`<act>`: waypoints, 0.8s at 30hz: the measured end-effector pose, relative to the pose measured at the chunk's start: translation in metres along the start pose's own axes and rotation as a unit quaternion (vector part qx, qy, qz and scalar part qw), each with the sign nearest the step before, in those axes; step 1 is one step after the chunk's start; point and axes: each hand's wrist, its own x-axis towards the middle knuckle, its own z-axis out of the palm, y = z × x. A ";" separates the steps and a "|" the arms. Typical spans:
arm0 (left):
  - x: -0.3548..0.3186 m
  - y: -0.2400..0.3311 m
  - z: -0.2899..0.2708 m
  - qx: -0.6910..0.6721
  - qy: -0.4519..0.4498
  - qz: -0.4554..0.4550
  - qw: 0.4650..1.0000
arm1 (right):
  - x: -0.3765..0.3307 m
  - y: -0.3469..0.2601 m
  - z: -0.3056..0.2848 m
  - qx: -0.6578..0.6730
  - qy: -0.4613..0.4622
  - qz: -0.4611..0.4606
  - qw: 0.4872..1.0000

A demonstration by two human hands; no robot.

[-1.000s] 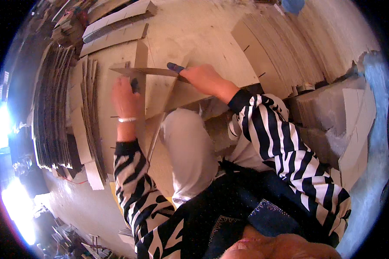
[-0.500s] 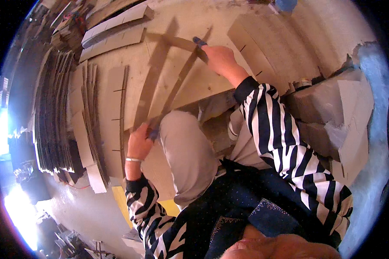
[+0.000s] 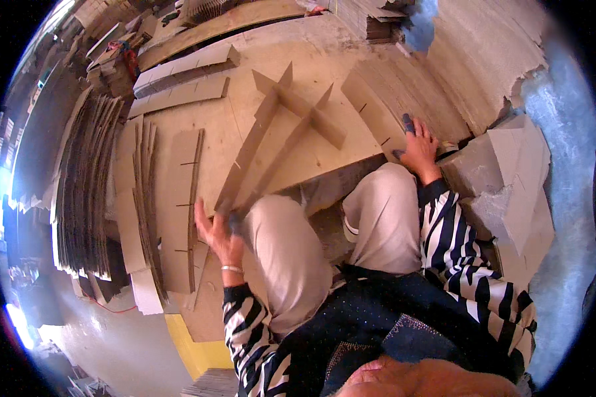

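Across the centre of the frame, beyond the knees [image 3: 288,255], crossed cardboard strips [image 3: 253,140] are stood on edge on a wooden board [image 3: 220,135]. Their near end is directed toward the lower left, where the left hand [image 3: 224,243] is positioned; its thumb and fingers are spread, and contact with the strip end cannot be determined. Right of centre, the right hand [image 3: 418,147] is placed at the near edge of a cardboard stack [image 3: 414,96]; its fingers are parted, and whether the stack is touched cannot be determined. Dark finger covers [image 3: 408,123] are worn on both hands. Left of centre, slotted cardboard pieces [image 3: 183,212] are laid lengthwise. At far left, cardboard sheets [image 3: 86,205] are packed in a row.
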 end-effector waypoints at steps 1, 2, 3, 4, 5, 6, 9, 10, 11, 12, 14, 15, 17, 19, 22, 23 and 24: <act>0.005 -0.002 0.019 -0.045 0.003 -0.013 0.999 | -0.007 0.019 0.011 0.003 0.001 -0.005 1.000; 0.011 -0.003 0.034 -0.063 0.001 -0.003 0.998 | -0.011 0.028 0.014 0.007 0.001 -0.012 1.000; 0.018 -0.004 0.041 -0.074 -0.001 0.006 0.997 | -0.012 0.026 0.008 0.082 0.055 -0.050 0.994; 0.024 -0.006 0.046 -0.085 -0.003 0.014 0.996 | -0.007 0.023 0.002 0.083 0.076 -0.053 0.992; 0.030 -0.008 0.051 -0.114 -0.007 0.012 0.993 | 0.000 0.024 -0.002 0.080 0.095 -0.053 0.991; 0.038 -0.013 0.051 -0.139 -0.012 0.010 0.990 | 0.006 0.023 -0.008 0.081 0.114 -0.054 0.989; 0.064 -0.002 0.020 -0.103 -0.015 0.017 0.994 | 0.008 -0.035 -0.061 0.259 0.091 -0.117 0.954; 0.074 0.009 0.013 -0.110 -0.041 -0.030 0.993 | 0.003 -0.059 -0.085 0.281 0.060 -0.139 0.948; 0.081 0.009 0.007 -0.086 -0.067 -0.036 0.993 | -0.002 -0.090 -0.099 0.312 0.030 -0.167 0.935; 0.091 0.006 0.007 -0.068 -0.095 -0.038 0.992 | -0.002 -0.111 -0.097 0.404 0.025 -0.233 0.884; 0.107 0.002 0.004 0.012 -0.168 -0.049 0.985 | 0.000 -0.160 -0.081 0.458 -0.001 -0.292 0.839; 0.114 0.005 0.030 0.041 -0.219 -0.048 0.974 | 0.003 -0.164 -0.080 0.449 -0.035 -0.296 0.842; 0.120 0.002 0.031 0.152 -0.287 -0.058 0.944 | 0.007 -0.201 -0.063 0.467 -0.097 -0.322 0.818; 0.122 0.014 0.056 0.230 -0.334 -0.043 0.913 | 0.013 -0.200 -0.059 0.421 -0.140 -0.305 0.843; 0.112 -0.011 0.070 0.241 -0.305 -0.036 0.921 | 0.013 -0.206 -0.062 0.360 -0.161 -0.318 0.862; 0.108 -0.025 0.065 0.241 -0.295 -0.042 0.924 | 0.008 -0.206 -0.072 0.364 -0.175 -0.330 0.853; 0.108 -0.027 0.065 0.232 -0.286 -0.038 0.929 | 0.005 -0.199 -0.080 0.361 -0.185 -0.332 0.852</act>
